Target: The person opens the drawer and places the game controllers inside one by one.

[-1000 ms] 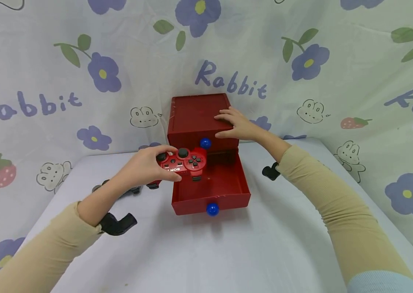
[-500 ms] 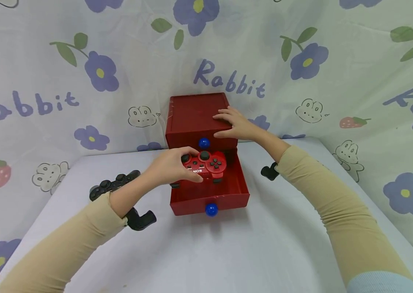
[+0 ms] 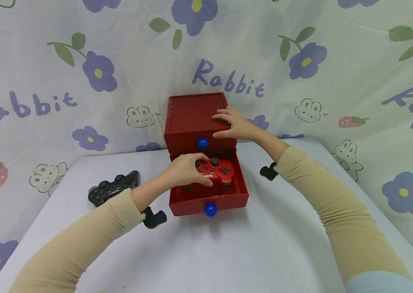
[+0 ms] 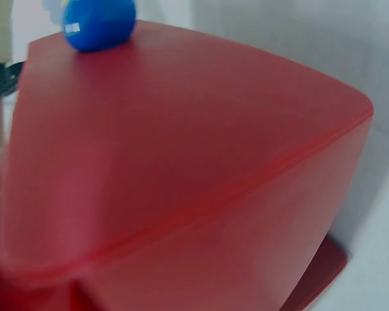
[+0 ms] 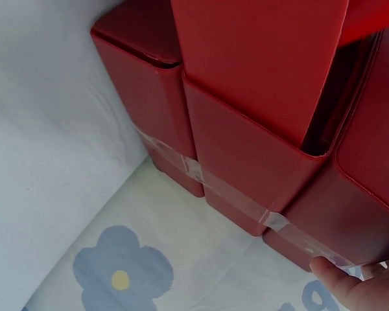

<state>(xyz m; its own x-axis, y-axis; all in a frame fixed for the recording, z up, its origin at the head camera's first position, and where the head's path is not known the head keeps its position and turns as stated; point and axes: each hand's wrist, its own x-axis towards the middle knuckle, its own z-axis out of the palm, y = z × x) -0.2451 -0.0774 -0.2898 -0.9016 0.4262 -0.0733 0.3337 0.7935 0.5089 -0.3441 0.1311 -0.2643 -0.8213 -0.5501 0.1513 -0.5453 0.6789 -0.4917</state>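
Note:
A red game controller [image 3: 219, 171] with black sticks sits at the open drawer [image 3: 228, 201] of a red drawer box [image 3: 195, 112]. My left hand [image 3: 186, 171] grips its left end, fingers over the top and thumb along the near side. Whether the controller touches the drawer floor cannot be seen. With spread fingers my right hand [image 3: 237, 125] rests on the box's top right edge; part of that hand [image 5: 363, 285] also shows beside the box in the right wrist view. A blue knob [image 3: 210, 210] is on the open drawer's front.
A black game controller [image 3: 112, 188] lies on the white table [image 3: 228, 256] left of the box. Another blue knob [image 3: 203, 143] marks the upper drawer, which is closed. Clear tape [image 5: 233, 197] runs along the box's stacked sections. A patterned cloth [image 3: 140, 61] hangs close behind.
My left hand has carried the red controller rightward and down from the drawer's left side into the drawer area. The black controller has come out from behind my left forearm. My right hand stays put.

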